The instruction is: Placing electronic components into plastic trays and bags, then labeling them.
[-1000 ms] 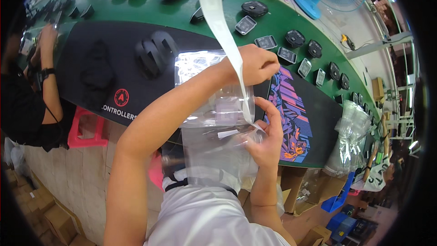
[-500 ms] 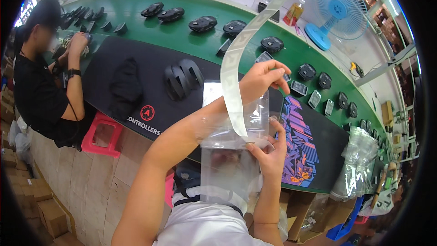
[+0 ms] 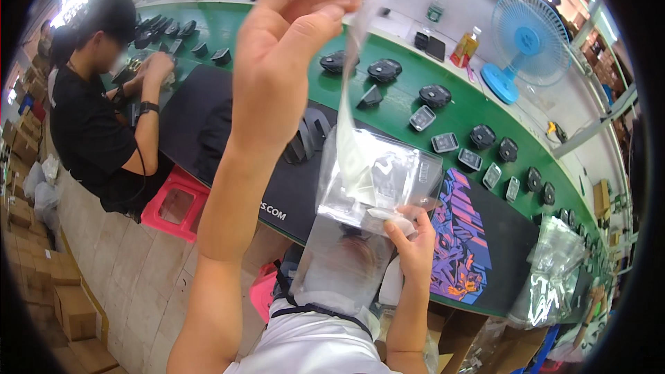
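Note:
My left hand (image 3: 287, 48) is raised high, its fingers curled and somewhat blurred. Its fingertips meet a long, thin translucent strip (image 3: 352, 69) that hangs down onto a clear plastic bag (image 3: 332, 194). Below, my right hand (image 3: 413, 242) pinches a crumpled white-clear piece (image 3: 391, 220) at the bag's near edge. Part of the bag lies over the table's edge, above my lap. A clear sheet (image 3: 332, 263) hangs beneath it in front of my white clothing.
Black devices (image 3: 435, 95) stand in rows on the green table (image 3: 395, 107). Clear bags (image 3: 551, 263) are piled at the right end of the black mat (image 3: 509, 235). A blue fan (image 3: 526, 41) is at the back. On the left, a co-worker (image 3: 97, 111) sits near a pink stool (image 3: 176, 204).
My left hand has risen and moved left, away from the bag, with the strip now at its fingertips. My right hand stays at the bag's edge. The whole view has shifted slightly.

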The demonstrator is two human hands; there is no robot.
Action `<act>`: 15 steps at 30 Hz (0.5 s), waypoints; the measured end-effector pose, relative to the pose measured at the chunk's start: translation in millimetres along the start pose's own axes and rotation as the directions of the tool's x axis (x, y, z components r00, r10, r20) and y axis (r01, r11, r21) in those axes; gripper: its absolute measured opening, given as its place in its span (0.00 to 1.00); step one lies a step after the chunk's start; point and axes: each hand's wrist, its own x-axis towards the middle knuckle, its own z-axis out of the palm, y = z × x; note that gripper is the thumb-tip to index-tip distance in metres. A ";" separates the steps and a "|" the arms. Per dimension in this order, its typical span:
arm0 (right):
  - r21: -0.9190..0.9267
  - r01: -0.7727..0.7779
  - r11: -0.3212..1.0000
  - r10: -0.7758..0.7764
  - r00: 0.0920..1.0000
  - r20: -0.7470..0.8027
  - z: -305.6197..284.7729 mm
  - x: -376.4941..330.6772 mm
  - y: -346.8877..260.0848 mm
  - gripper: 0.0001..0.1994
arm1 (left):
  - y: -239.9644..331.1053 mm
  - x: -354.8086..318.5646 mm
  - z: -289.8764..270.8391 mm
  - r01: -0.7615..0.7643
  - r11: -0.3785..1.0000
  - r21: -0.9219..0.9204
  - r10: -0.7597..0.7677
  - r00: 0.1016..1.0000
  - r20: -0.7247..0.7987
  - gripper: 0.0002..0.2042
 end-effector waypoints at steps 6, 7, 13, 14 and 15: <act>-0.186 0.147 0.971 -0.162 0.985 -0.066 -22.4 1.4 30.5 0.17 | -12.4 -23.5 112.7 -0.507 0.830 0.233 0.444 0.853 0.274 0.10; -0.107 0.109 0.988 -0.118 0.990 -0.082 -14.0 6.3 17.2 0.14 | -18.7 -20.2 125.6 -0.482 0.850 0.211 0.422 0.864 0.273 0.07; -0.157 -0.082 0.984 0.063 0.991 -0.120 -12.7 -6.0 14.9 0.22 | -25.3 -23.5 177.1 -0.259 0.953 0.160 0.206 0.935 0.289 0.05; -0.140 -0.087 0.986 0.079 0.995 -0.061 -15.0 -10.7 16.5 0.23 | -34.3 -31.4 180.1 -0.304 0.939 0.162 0.238 0.912 0.333 0.08; -0.150 -0.096 0.984 0.084 0.993 -0.084 -23.7 -16.6 21.8 0.23 | -45.8 -43.0 181.7 -0.439 0.877 0.194 0.358 0.867 0.347 0.09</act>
